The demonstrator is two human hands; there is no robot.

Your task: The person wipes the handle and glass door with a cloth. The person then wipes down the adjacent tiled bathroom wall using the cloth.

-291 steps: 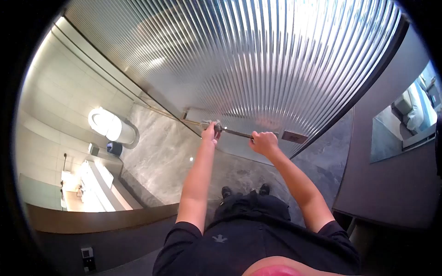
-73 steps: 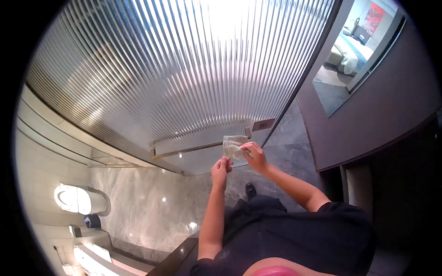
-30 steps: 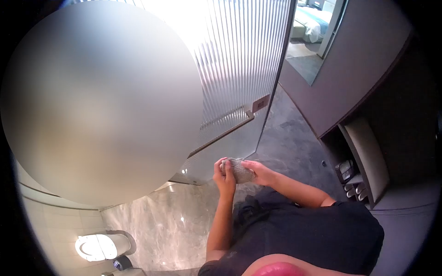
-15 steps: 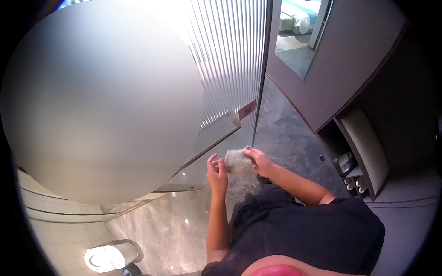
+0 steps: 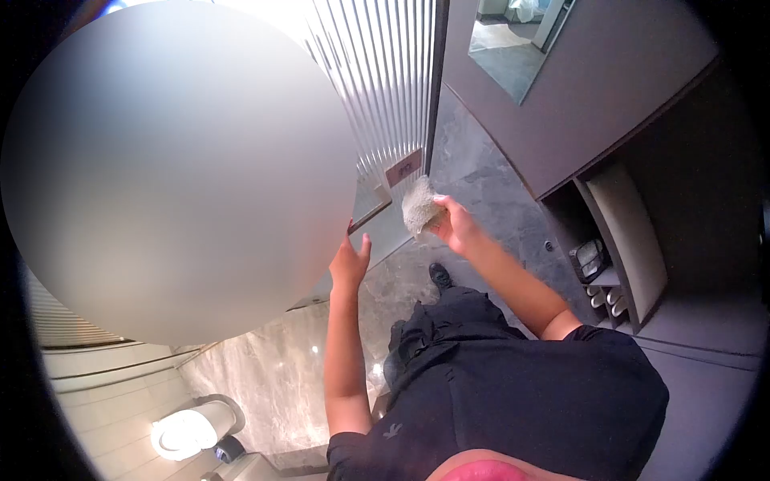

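Observation:
My right hand (image 5: 459, 228) grips a folded grey, fuzzy cloth (image 5: 419, 208), thumb on top and fingers underneath. The cloth is up near the lower part of a ribbed glass door (image 5: 377, 88), just below a small brownish sign (image 5: 403, 167) on it. I cannot tell if cloth and glass touch. Close to the door's metal handle (image 5: 371, 215), my left hand (image 5: 349, 263) is raised with its thumb apart from the fingers. A large blurred disc covers part of those fingers, and nothing shows in that hand.
A white toilet (image 5: 186, 433) stands at lower left beside a small dark bin (image 5: 229, 449). On the right, a cabinet has a cushioned seat (image 5: 627, 232) and a shelf holding pale slippers (image 5: 616, 301). A mirror (image 5: 517, 56) hangs on the dark panel at the top.
My right hand has carried the cloth up toward the door's sign. My left hand has moved away from the cloth, up and left toward the handle. The view has shifted slightly.

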